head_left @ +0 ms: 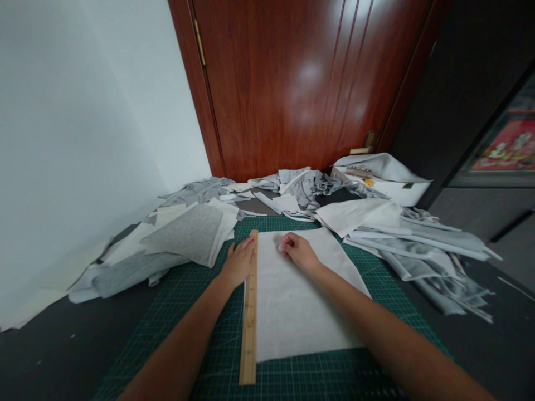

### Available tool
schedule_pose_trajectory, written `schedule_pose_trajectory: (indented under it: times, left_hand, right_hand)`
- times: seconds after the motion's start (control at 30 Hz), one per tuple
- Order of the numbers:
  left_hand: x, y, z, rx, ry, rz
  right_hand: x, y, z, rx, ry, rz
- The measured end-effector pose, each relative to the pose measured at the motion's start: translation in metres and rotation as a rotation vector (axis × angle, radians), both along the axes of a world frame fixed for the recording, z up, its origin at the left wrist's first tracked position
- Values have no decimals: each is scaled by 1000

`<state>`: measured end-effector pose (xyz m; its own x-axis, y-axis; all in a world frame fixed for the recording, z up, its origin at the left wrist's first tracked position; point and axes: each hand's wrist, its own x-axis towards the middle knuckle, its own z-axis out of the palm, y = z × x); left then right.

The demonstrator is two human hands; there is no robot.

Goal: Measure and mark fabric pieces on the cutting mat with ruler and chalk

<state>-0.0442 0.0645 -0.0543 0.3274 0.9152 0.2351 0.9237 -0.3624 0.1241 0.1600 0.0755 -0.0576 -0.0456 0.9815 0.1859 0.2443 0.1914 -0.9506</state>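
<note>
Left hand: spread palm-down, fingers resting on the far part of the wooden ruler; it presses from above rather than grasping.
Right hand: over the cloth's far half, fingers curled in and thumb close to the forefinger; whether anything is pinched there cannot be told.
Wooden ruler: lengthwise along the white cloth's left edge, its near end jutting past the cloth.
White cloth: spread flat on the green cutting mat, between the two forearms, its right edge slanting outward toward the person.
Green cutting mat: gridded, on the dark worktop, showing on both sides of the cloth.
Left heap: grey and white fabric pieces, partly over the mat's edge.
Right heap: folded grey and white fabric, beside the cloth's far right corner.
Back: crumpled scraps, a white box with grey fabric over it, and a reddish-brown door behind.
</note>
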Motion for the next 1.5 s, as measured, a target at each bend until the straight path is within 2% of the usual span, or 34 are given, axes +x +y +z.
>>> schedule_pose_trajectory:
  times: [0.13,0.3,0.53,0.9,1.5]
  left_hand:
    - [0,1,0,13,13,-3]
    - [-1,-1,1,2,22,-4]
    - [0,-3,4,-21,24,-4]
    - [1,-6,7,-36,20,-12]
    - [1,-4,7,-55,-5,-17]
  right_hand:
    - [-23,23,7,-14,-72,-56]
    - [-52,49,6,-56,-87,-124]
    - [-65,65,7,-46,-215,-202]
    - [-69,59,5,-2,-370,-254]
    - [-71,53,22,-124,-497,-234]
